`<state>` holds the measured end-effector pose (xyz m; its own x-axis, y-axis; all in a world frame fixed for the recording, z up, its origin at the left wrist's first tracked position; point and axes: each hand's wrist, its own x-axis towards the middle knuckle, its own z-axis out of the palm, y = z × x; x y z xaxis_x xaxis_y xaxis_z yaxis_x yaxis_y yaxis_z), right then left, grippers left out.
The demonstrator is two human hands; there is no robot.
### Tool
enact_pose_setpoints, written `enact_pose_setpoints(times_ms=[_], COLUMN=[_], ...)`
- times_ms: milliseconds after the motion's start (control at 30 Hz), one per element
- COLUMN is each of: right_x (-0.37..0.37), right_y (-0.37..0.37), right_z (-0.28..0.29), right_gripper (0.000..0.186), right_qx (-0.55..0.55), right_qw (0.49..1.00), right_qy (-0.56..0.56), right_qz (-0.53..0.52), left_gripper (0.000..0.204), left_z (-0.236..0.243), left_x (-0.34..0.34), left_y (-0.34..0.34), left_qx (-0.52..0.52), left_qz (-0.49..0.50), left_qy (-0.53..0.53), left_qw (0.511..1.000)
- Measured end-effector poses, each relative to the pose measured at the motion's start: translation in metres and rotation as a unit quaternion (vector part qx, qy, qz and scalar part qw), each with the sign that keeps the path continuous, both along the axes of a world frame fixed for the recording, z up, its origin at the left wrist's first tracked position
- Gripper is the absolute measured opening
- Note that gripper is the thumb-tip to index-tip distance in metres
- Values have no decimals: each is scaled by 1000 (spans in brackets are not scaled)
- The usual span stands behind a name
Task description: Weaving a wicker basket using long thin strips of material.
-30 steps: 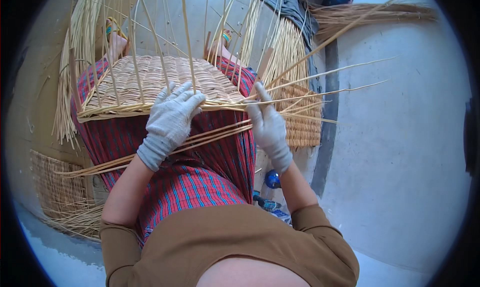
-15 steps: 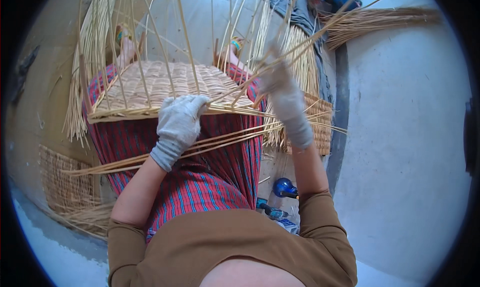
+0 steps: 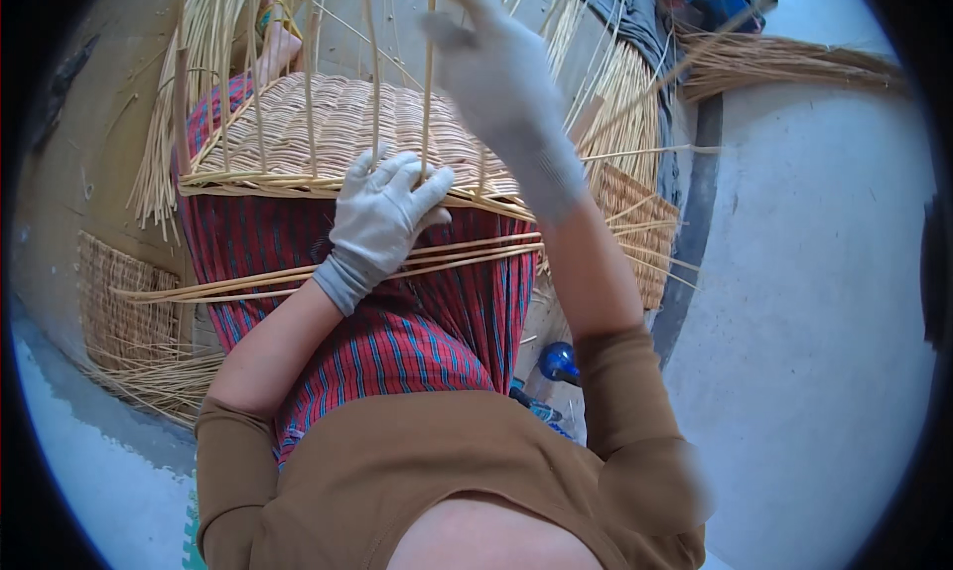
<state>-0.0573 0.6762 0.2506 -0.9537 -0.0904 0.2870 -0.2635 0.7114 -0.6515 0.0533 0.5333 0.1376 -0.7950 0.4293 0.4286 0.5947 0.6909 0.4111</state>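
You've got 2 gloved hands in view. Left hand [image 3: 382, 211]: thumb and fingers gripping the woven base [image 3: 298, 128] at its near edge, a bit right of the middle. Right hand [image 3: 501, 78]: raised over the base's right half, blurred, index finger stretched out beside one upright stake [image 3: 430, 64]; can't tell whether it holds anything.

Base is 1 piece, across your knees on the red checked cloth [image 3: 387, 347], at least 6 stakes standing from it. Your right forearm crosses near its right corner. At least 3 loose rods [image 3: 248, 282] lie over the cloth, below the near edge.

Floor: 2 pale cane bundles, one left of the base [image 3: 179, 113], one right [image 3: 635, 113]; 1 browner bundle [image 3: 794, 64] upper right; 2 woven panels, left [image 3: 129, 297] and right [image 3: 650, 227]. By your right hip: 1 blue round object [image 3: 559, 361], 1 teal tool [image 3: 538, 405], partly hidden.
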Motion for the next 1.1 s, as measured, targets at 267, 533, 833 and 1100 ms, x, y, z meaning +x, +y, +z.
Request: enact_pose_setpoints(times_ms=[267,533,833,1100], right_x=[-53,-99,112,183], right_y=[-7,28,108,121], right_z=[-45,-98,-36,-60], right_gripper=[36,37,52,38], right_qx=[26,-258,-298,-393], right_qw=[999,919,871,824], right_qy=[-4,-262,-388,-281], right_qz=[20,-143,-28,-296], left_gripper=[45,50,42,60], left_z=[17,-9,2,16], left_x=[4,-3,-3,-2], left_y=[48,47,46,46], left_qx=[-57,-32,2,-6], left_qz=[17,-14,-22,-28], left_qy=[-89,-2,-7,-82], left_qw=[994,999,1000,996])
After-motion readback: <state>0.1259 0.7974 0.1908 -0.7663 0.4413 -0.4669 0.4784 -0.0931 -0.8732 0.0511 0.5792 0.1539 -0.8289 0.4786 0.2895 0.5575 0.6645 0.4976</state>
